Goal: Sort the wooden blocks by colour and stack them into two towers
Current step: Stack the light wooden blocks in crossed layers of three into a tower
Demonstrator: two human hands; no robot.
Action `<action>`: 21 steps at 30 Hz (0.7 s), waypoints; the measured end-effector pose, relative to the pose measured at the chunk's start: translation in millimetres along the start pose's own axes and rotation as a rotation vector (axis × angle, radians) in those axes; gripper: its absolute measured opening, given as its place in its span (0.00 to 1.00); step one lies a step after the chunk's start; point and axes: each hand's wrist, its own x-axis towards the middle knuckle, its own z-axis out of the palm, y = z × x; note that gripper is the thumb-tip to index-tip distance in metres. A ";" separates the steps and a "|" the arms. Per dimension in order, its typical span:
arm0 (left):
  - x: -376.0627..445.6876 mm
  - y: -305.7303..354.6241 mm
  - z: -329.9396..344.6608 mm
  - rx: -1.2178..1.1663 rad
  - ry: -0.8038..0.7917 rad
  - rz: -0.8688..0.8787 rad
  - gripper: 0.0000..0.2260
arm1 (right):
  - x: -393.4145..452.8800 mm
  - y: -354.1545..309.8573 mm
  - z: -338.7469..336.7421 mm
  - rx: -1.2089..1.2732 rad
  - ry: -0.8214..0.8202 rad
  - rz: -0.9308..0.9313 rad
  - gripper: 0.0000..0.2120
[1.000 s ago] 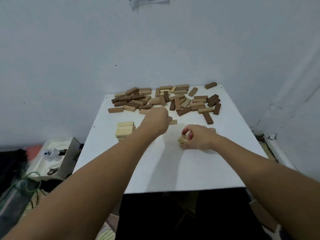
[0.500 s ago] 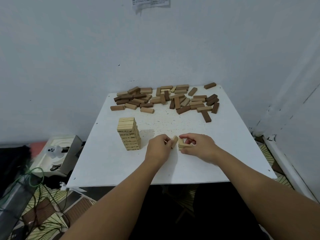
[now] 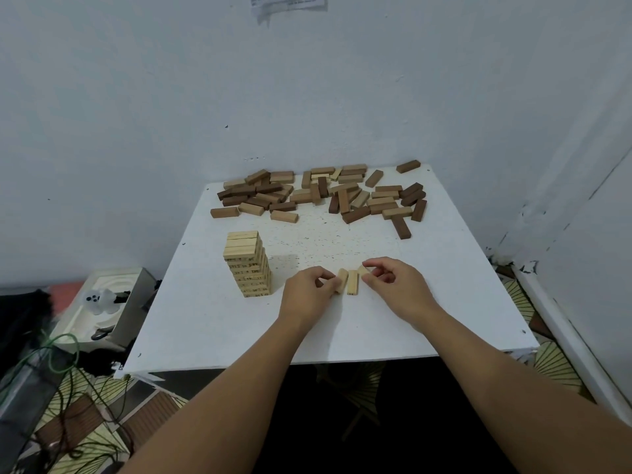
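One camera sits on my head and looks forward and down, with a wide angle that bends the room's edges. It faces the corner where two pale walls (image 3: 307, 97) meet, the white bench (image 3: 342, 330) square in front of me. My forearms run in from the bottom edge, so the near rim lies close below, the far rim against the wall.

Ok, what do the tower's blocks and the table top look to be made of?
Tower: pale unpainted wood, matte; grain lines show on the top blocks, small dark marks on the sides. Table top: a thin white board, matte, speckled with dark pits in the middle; probably painted or laminated, I can't tell which.
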 end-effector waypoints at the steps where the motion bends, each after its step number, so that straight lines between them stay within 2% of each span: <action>1: 0.2 -0.2 0.8 0.014 0.001 -0.006 0.05 | -0.6 0.2 1.6 -0.027 0.021 -0.009 0.09; 5: 0.5 -1.6 2.7 0.012 -0.006 -0.007 0.05 | -3.3 1.6 6.4 -0.146 0.110 -0.035 0.08; 21: 3.0 0.0 11.3 -0.025 0.038 -0.035 0.06 | 1.5 6.1 7.4 -0.162 0.014 -0.026 0.14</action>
